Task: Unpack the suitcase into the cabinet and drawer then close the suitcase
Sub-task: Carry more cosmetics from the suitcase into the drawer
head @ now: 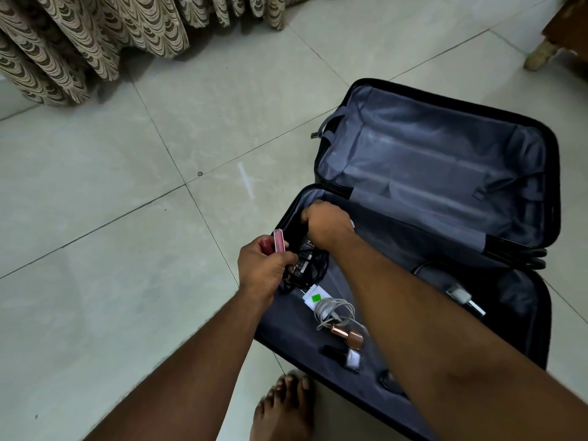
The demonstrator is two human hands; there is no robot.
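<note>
While my left hand (264,268) pinches a pink lip gloss tube (280,240), my right hand (327,226) grips a black power adapter (310,249) in the near half of the open suitcase (445,173) on the tiled floor (127,218); white cable (334,308) beside it.

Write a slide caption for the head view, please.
Left hand holds pink tube; right hand grips black charger inside open suitcase.

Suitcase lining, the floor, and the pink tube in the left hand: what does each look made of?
Lining: grey woven fabric, matte, creased and slack. Floor: large glossy tiles, stone or ceramic, with grout lines and light reflections. Pink tube: probably clear plastic, glossy; too small to be sure.
</note>
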